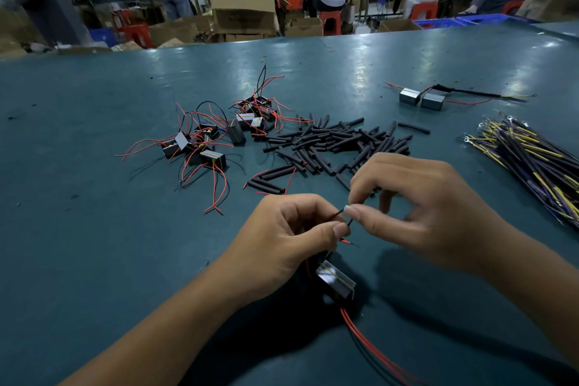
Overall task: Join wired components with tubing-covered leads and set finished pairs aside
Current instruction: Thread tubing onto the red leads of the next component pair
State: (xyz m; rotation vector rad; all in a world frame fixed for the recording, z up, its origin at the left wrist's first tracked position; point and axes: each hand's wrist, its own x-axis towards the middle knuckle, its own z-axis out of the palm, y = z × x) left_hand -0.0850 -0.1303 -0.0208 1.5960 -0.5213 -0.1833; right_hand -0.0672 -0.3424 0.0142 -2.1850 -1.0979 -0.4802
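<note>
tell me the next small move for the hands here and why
Probably twist together the thin black lead that the left hand and right hand pinch between their fingertips. The component lies under the left hand, a bare red lead end pokes out unjoined, and only one finished pair sits aside at the far right, so this join looks unfinished.

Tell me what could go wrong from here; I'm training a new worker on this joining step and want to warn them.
1. Both hands, left and right, pinch one thin black lead by the fingertips; it could slip from that grip or kink.
2. The component hangs under the left hand, so its weight may tug the lead.
3. The loose black tubing pieces lie just behind the hands; a sweep could scatter them.
</note>
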